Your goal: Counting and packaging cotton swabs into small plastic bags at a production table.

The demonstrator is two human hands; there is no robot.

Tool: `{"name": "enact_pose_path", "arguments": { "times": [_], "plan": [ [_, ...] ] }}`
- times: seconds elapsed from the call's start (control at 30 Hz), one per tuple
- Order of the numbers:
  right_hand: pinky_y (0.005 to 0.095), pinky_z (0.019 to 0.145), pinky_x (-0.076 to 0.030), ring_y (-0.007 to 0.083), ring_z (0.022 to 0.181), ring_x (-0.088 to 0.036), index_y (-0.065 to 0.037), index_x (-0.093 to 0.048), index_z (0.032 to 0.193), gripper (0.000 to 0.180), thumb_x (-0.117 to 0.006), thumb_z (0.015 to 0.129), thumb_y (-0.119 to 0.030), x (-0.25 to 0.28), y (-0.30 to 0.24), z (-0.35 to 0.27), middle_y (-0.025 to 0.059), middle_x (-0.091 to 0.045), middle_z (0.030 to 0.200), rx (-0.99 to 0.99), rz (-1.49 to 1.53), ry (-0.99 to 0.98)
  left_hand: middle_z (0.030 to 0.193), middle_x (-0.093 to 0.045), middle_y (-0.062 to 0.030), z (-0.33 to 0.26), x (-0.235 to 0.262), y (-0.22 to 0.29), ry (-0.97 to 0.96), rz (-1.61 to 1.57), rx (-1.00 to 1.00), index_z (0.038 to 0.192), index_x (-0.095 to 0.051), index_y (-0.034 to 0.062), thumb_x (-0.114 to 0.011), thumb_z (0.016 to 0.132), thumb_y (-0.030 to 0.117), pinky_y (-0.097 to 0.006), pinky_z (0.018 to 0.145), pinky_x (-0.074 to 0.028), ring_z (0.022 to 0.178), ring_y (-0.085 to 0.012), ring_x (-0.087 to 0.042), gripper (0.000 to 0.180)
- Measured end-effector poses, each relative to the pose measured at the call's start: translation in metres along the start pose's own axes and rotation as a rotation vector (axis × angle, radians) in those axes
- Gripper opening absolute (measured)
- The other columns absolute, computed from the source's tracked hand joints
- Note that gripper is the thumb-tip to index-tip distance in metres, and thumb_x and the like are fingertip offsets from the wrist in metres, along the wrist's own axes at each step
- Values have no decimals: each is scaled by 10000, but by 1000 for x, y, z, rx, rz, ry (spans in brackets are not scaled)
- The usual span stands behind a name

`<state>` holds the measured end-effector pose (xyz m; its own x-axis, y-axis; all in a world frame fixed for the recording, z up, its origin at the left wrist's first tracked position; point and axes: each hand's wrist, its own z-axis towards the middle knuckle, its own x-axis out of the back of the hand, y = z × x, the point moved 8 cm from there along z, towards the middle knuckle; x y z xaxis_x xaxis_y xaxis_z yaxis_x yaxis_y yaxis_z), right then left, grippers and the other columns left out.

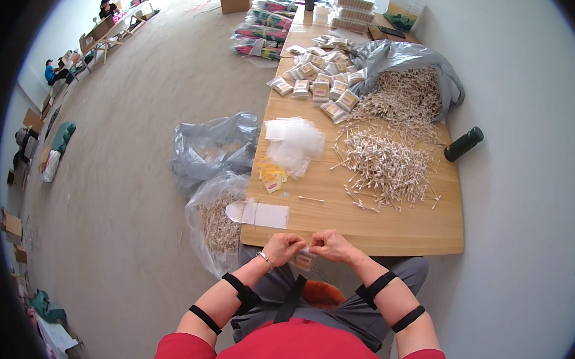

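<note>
Gripping a small clear plastic packet point(305, 259) between both sets of fingers, a seated person in a red top works just off the near edge of a long light wooden table point(390, 228). The left hand point(283, 247) pinches the packet's left side and the right hand point(331, 245) its right, both closed on it, the packet hanging over the lap just below the table's near edge.

Near that edge, toward the left corner, lies a flat white card sleeve with a rounded tab point(259, 213) that juts past the left edge. A single white cotton swab point(310, 199) rests alone just beyond it. Farther in, by the left edge, sit a small stack of yellow printed slips point(271, 175) and a loose heap of clear plastic bags point(294, 142). A wide scatter of white cotton swabs point(387, 166) covers the middle and right of the table, spilling from a grey plastic sack point(406, 62) farther back. Filled packets point(320, 76) cluster beside the sack. A dark green bottle point(463, 143) lies on its side off the table's right edge.

On the floor along the left edge sit a crumpled grey plastic bag point(214, 145) and a clear bag of swabs point(215, 224).
</note>
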<state>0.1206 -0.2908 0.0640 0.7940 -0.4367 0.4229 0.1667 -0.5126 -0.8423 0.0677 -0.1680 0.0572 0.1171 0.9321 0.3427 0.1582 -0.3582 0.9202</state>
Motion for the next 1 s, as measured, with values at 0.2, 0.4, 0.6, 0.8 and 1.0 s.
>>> {"name": "enact_pose_path", "arguments": {
  "times": [0.2, 0.4, 0.6, 0.8, 1.0],
  "plan": [
    [248, 568, -438, 60, 641, -531, -39, -665, 824, 126, -698, 789, -155, -5, -12, 15, 16, -609, 657, -10, 52, 15, 716, -659, -57, -2, 16, -2, 75, -59, -25, 890, -670, 1, -649, 855, 154, -234, 602, -482, 673, -65, -592, 158],
    [286, 554, -455, 144, 608, -564, -36, -629, 782, 152, -707, 768, -166, -5, -9, 19, 84, -618, 669, 31, 275, -18, 669, -623, -40, -5, 26, 9, 140, -24, -89, 860, -636, 6, -649, 854, 142, -239, 571, -462, 622, -61, -552, 137],
    [313, 568, -456, 159, 620, -557, -36, -593, 765, 178, -699, 783, -178, 0, -22, 9, 81, -602, 672, 32, -26, 3, 661, -608, -22, -3, 17, -2, 99, -60, -34, 854, -638, 2, -635, 860, 143, -236, 568, -449, 624, -58, -533, 141],
    [275, 570, -420, 100, 630, -499, -50, -597, 808, 125, -676, 814, -147, -10, -19, 8, 27, -580, 664, 31, 18, -168, 683, -612, -17, 1, 1, -30, -65, -370, 121, 861, -643, -2, -609, 877, 142, -227, 601, -461, 659, -51, -543, 149],
    [317, 591, -447, 150, 659, -556, -40, -586, 831, 167, -679, 794, -173, -3, -11, 23, 66, -591, 680, -1, 1, -164, 737, -642, -35, 4, 17, -7, 115, -12, -41, 866, -642, 29, -551, 919, 150, -230, 618, -475, 663, -81, -574, 159]
  ]
}}
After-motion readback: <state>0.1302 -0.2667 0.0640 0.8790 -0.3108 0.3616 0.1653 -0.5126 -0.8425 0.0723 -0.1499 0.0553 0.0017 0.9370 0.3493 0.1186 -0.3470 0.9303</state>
